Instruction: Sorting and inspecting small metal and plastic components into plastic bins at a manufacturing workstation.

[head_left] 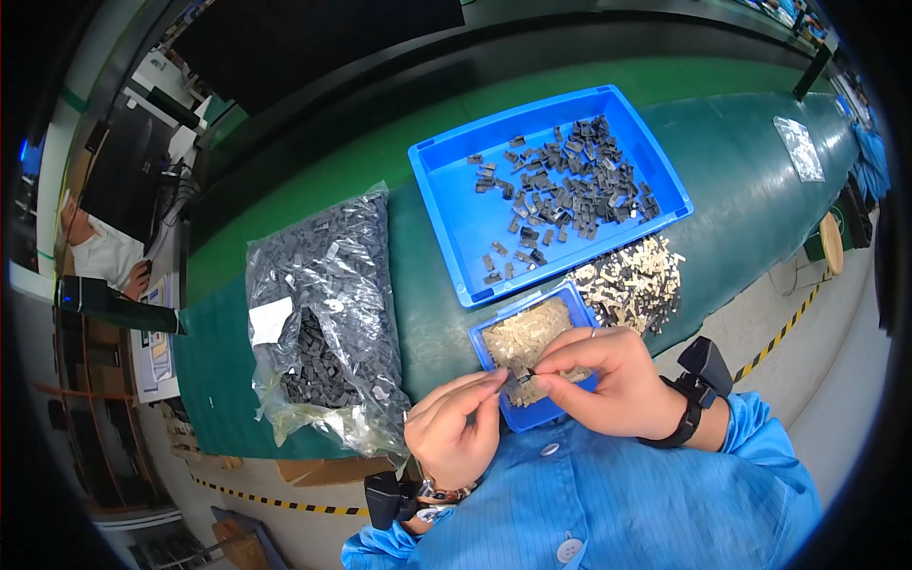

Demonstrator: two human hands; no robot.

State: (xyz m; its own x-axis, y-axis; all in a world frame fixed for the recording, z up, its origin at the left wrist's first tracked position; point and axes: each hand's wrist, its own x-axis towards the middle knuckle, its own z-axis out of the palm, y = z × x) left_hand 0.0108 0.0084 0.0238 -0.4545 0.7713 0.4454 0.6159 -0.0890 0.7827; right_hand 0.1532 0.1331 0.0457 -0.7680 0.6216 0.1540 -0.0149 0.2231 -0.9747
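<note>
Small dark part [525, 375]: likely light, stiff, perhaps slick; small enough that a fingertip pinch on its edges should serve. Position: between left hand [454, 427] and right hand [613, 382], over small blue bin [534, 416] at near edge of table [432, 323]. Right thumb and forefinger pinch it; left fingertips just beside, cannot tell whether gripping

Striped floor tape [777, 332] (plus a parts tray [465, 228]) shows a workshop.
</note>
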